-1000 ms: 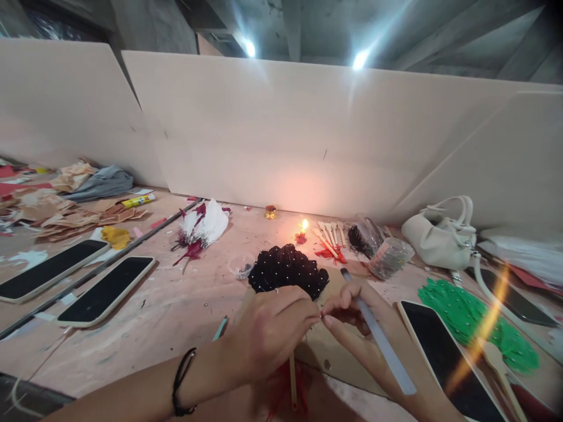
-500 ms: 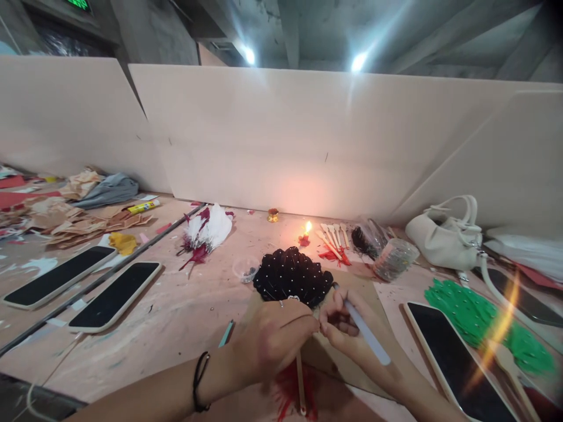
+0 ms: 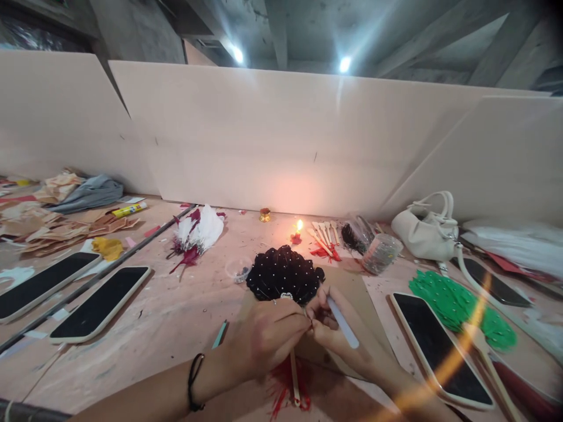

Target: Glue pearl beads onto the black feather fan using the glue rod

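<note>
A black feather fan [image 3: 284,275] studded with small pearls lies on a brown card [image 3: 352,293] in front of me. My left hand [image 3: 268,340], with a black band at the wrist, is closed in a pinch at the fan's base, over its wooden handle [image 3: 294,378] and red fringe. My right hand [image 3: 334,331] meets it fingertip to fingertip and grips a pale flat stick [image 3: 343,321] that points up and to the left. What the fingertips pinch is too small to make out.
A lit candle [image 3: 298,233] burns behind the fan beside wooden sticks [image 3: 324,233] and a cup of pins [image 3: 380,253]. Black slabs [image 3: 100,303] lie at left and right. A green fan [image 3: 460,308], white bag [image 3: 424,231], white feathers [image 3: 197,231] and paper scraps [image 3: 48,223] surround me.
My right hand slid closer to the fan's base, and the pale stick now stands shorter and steeper. My left hand kept its pinch. The view shifted slightly.
</note>
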The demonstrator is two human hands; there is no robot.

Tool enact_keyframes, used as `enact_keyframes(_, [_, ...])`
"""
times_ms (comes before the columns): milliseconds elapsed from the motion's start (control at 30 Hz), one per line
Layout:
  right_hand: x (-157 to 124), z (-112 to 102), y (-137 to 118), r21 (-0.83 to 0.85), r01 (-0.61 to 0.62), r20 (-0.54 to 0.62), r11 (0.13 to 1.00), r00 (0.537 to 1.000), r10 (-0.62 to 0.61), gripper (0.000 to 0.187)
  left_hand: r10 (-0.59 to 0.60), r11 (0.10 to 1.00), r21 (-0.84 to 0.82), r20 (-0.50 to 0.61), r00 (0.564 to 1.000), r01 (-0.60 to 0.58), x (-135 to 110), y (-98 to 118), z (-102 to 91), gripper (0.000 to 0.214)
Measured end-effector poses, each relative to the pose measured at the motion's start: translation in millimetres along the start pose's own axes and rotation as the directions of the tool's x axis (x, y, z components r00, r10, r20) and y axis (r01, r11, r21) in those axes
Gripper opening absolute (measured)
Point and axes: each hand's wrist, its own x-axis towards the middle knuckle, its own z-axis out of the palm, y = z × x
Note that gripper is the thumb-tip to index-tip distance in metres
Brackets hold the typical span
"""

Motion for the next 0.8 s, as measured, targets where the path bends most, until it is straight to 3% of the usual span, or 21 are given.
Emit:
enact_keyframes(367, [1,-11,-2,0.099,-0.065,0.068,0.993,0.996,0.059,0.038,-0.035,0.999,0.005,-0.069,0.997,0.036,-1,-5,3.4,0.021])
enact_keyframes(800, [3,-14,13,0.058,-0.061,0.032,0.996,0.998,0.059,0.042,-0.026,0.999,-0.022,0.001,1.0,0.026,-3,-10,5.3,0.026])
